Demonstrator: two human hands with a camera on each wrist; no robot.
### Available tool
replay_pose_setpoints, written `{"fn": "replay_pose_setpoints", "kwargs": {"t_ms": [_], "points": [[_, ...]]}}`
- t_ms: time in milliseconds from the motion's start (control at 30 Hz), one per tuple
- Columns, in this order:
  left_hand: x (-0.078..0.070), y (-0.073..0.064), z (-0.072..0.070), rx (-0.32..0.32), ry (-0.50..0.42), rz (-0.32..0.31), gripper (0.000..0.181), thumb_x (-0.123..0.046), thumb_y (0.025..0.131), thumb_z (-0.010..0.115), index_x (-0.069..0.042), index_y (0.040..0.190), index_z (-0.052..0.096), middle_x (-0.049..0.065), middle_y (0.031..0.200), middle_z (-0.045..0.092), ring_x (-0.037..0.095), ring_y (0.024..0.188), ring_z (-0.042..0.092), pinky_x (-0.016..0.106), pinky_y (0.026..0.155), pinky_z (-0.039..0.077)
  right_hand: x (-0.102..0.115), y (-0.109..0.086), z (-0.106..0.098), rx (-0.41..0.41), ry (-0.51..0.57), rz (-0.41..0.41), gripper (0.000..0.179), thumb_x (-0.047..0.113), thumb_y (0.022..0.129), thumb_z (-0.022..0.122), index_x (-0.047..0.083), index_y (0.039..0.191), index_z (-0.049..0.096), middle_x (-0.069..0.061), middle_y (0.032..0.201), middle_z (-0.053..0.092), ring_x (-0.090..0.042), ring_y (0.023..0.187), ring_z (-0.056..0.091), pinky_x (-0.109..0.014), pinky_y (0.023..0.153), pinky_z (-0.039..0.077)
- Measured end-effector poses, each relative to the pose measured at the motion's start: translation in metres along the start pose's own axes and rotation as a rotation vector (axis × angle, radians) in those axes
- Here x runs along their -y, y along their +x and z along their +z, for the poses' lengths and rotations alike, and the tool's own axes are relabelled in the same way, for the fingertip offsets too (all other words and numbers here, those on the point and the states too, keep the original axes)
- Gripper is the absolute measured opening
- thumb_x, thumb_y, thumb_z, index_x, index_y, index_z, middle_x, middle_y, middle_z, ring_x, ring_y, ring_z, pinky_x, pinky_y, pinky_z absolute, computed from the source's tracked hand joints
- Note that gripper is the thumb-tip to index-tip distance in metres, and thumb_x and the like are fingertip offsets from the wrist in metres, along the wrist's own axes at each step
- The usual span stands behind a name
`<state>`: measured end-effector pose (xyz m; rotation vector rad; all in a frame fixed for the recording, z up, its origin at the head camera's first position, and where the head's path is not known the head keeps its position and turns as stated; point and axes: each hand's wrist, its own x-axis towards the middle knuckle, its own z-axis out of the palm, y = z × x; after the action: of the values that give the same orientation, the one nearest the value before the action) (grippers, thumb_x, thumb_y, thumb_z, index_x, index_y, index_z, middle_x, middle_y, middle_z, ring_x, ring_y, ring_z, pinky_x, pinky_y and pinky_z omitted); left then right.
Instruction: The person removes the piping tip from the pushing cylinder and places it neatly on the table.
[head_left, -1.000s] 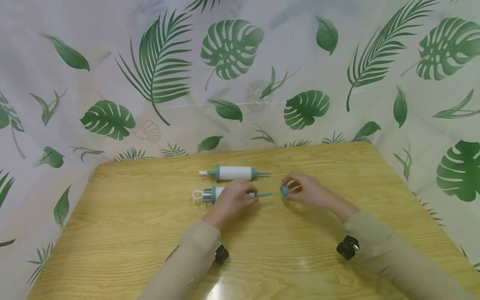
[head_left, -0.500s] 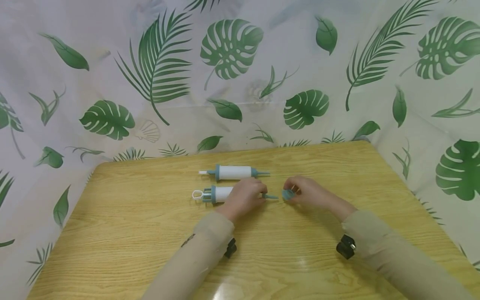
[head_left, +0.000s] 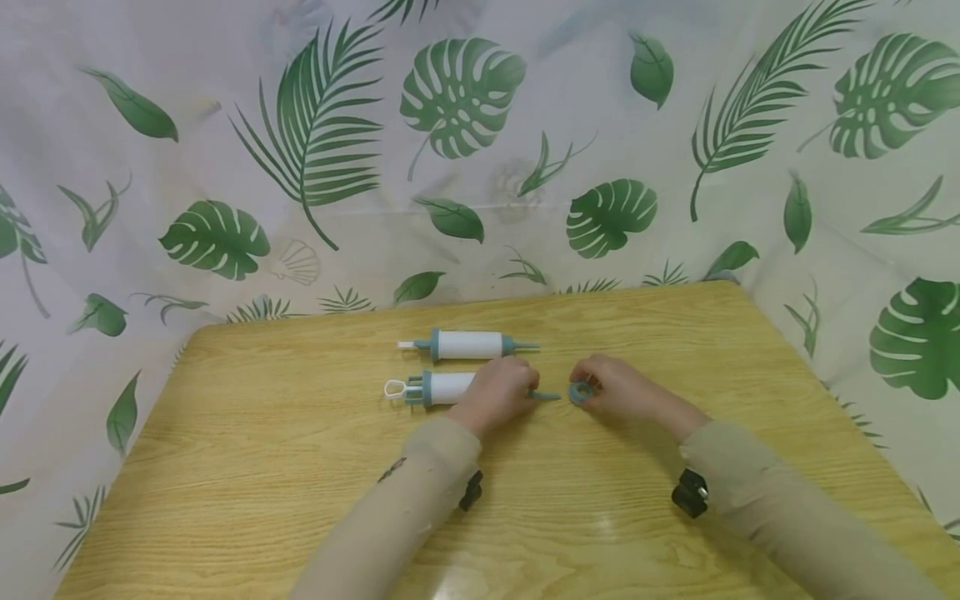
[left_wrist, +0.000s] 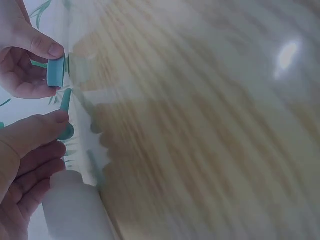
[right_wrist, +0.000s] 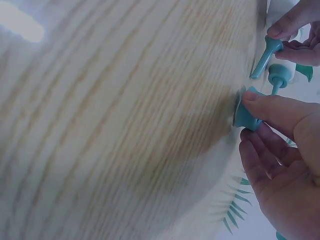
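My left hand point(head_left: 501, 393) pinches a slim teal nozzle point(right_wrist: 265, 62) between thumb and fingers. Behind its fingers lies a white syringe-like barrel point(head_left: 450, 388), its open neck point(left_wrist: 66, 176) apart from the nozzle in the left wrist view. A teal collar and a white loop handle point(head_left: 395, 389) form the barrel's left end. In my right hand point(head_left: 618, 390) a short teal ring point(left_wrist: 56, 73) is held by thumb and fingertips, its opening partly showing in the head view. The nozzle's tip points at the ring, a small gap between them.
Just behind lies a second white syringe-like tube point(head_left: 470, 345), its teal nozzle attached and pointing right. Everything rests on a wood-grain table point(head_left: 247, 467). A leaf-printed sheet point(head_left: 360, 267) hangs along the table's far edge and both sides.
My left hand has moved right with the nozzle, drawing it away from the barrel, which stays put. The ring in my right hand has turned, its opening now facing more toward the head camera.
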<state>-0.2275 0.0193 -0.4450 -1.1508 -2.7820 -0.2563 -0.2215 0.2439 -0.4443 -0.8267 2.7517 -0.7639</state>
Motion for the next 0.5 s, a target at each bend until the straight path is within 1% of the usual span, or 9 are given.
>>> {"fn": "replay_pose_setpoints", "kwargs": {"t_ms": [133,233,367,500], "points": [[-0.0014,0.0027,0.0034,0.03,0.001,-0.027,0.006,-0.017,0.082,0.073,-0.016,0.078,0.069,-0.005,0.077,0.061,0.01,0.07,0.053,0.024,0.065,0.046,-0.0014,-0.0004,0.001,0.001,0.009,-0.007,0.028,-0.002,0.078,0.074,-0.004,0.104,0.063,-0.01,0.095,0.061,-0.026,0.087,0.061,-0.036,0.074,0.053],[-0.0022,0.0027,0.0044,0.04,0.007,-0.041,0.006,-0.019,0.083,0.074,-0.016,0.079,0.07,-0.005,0.078,0.061,0.009,0.071,0.053,0.023,0.066,0.047,-0.0021,-0.0009,0.0013,0.006,0.015,-0.007,0.027,-0.002,0.078,0.073,-0.004,0.103,0.063,-0.01,0.094,0.061,-0.026,0.087,0.061,-0.036,0.073,0.053],[-0.0024,0.0016,0.0039,0.04,0.016,-0.044,0.006,-0.02,0.083,0.074,-0.015,0.082,0.07,-0.004,0.081,0.062,0.01,0.073,0.054,0.024,0.068,0.047,-0.0021,-0.0011,0.0022,0.011,0.006,-0.003,0.028,-0.002,0.079,0.073,-0.003,0.104,0.062,-0.01,0.095,0.06,-0.025,0.088,0.061,-0.035,0.074,0.053],[-0.0021,0.0,0.0028,0.035,0.016,-0.035,0.009,-0.019,0.082,0.074,-0.013,0.089,0.072,-0.002,0.087,0.063,0.012,0.08,0.058,0.025,0.074,0.048,-0.0017,0.0,0.0025,0.014,-0.003,-0.003,0.029,-0.001,0.079,0.073,-0.004,0.106,0.062,-0.01,0.096,0.061,-0.025,0.088,0.061,-0.036,0.075,0.052]]}}
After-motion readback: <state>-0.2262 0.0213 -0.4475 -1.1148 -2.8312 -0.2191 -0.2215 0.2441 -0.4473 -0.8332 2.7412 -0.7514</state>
